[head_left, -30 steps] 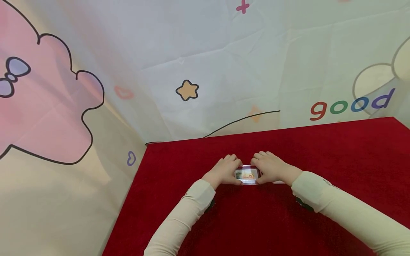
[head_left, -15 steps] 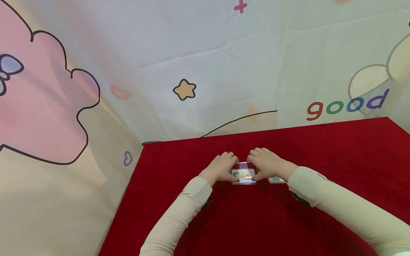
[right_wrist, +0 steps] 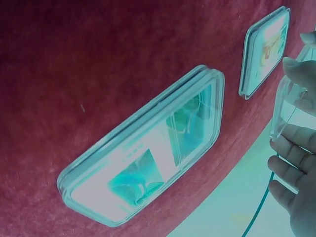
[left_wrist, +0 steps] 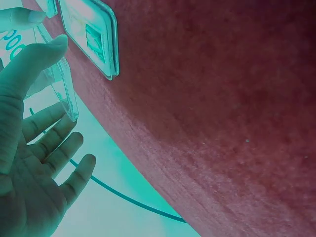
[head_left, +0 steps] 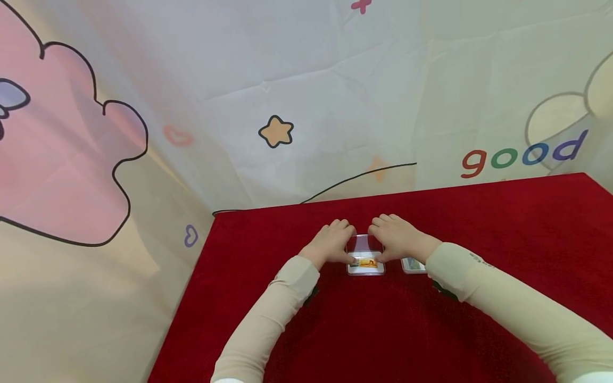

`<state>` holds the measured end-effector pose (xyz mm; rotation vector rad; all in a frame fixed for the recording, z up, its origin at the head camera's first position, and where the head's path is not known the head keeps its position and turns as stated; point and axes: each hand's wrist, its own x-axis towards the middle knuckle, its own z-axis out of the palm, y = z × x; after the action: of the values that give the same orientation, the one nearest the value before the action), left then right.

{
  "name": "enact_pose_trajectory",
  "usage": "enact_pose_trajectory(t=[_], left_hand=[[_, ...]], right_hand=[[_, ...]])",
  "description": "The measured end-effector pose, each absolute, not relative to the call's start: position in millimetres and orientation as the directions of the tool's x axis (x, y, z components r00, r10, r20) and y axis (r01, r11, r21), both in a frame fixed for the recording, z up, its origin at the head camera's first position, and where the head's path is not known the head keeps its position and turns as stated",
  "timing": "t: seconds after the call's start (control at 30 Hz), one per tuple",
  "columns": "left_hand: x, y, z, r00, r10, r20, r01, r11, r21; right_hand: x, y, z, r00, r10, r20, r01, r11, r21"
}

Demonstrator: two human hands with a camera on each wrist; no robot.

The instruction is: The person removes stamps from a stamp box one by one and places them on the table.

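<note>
A clear plastic lid [head_left: 362, 243] is tilted up between my two hands, above a flat clear case [head_left: 366, 270] with a colourful picture card inside. My left hand [head_left: 330, 243] pinches the lid's left side; the left wrist view shows the thumb on one face of the lid [left_wrist: 68, 91] and fingertips behind its edge. Opposite it, my right hand [head_left: 396, 238] pinches the right side, its lower fingers loosely spread in the right wrist view. The picture case [right_wrist: 266, 53] lies flat on the cloth, apart from the lid.
A second clear case [head_left: 414, 265] with pictures lies to the right, partly covered by my right forearm in the head view; the right wrist view shows this case [right_wrist: 143, 158] whole. Red cloth [head_left: 383, 330] covers the table. A printed curtain [head_left: 311, 106] hangs behind and at the left.
The clear lid has come up off the picture case, raised away by both hands. More of the right-hand case shows now. The head view has shifted slightly.
</note>
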<state>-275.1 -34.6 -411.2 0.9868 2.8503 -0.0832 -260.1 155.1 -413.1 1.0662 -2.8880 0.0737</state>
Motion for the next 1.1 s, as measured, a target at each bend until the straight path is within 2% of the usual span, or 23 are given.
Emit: enact_pose_trajectory(t=[0.57,0.87,1.1], left_hand=[[-287.2,-27.5,-409.5,-0.815,0.560,-0.147,0.563,0.826,0.028],[-296.8,-26.1,-419.4,-0.827,0.543,-0.146,0.538,0.840,0.072],[-295.0,-23.7,-414.2,-0.840,0.517,-0.163,0.516,0.855,0.051]], right_hand=[[-273.4,154.4,-413.4,-0.789,-0.611,0.056,-0.613,0.790,-0.007],[-281.2,154.9,-419.5,-0.799,-0.599,0.061,-0.596,0.801,0.060],[-284.4,151.7,-420.9,-0.816,-0.577,0.044,-0.575,0.817,0.050]])
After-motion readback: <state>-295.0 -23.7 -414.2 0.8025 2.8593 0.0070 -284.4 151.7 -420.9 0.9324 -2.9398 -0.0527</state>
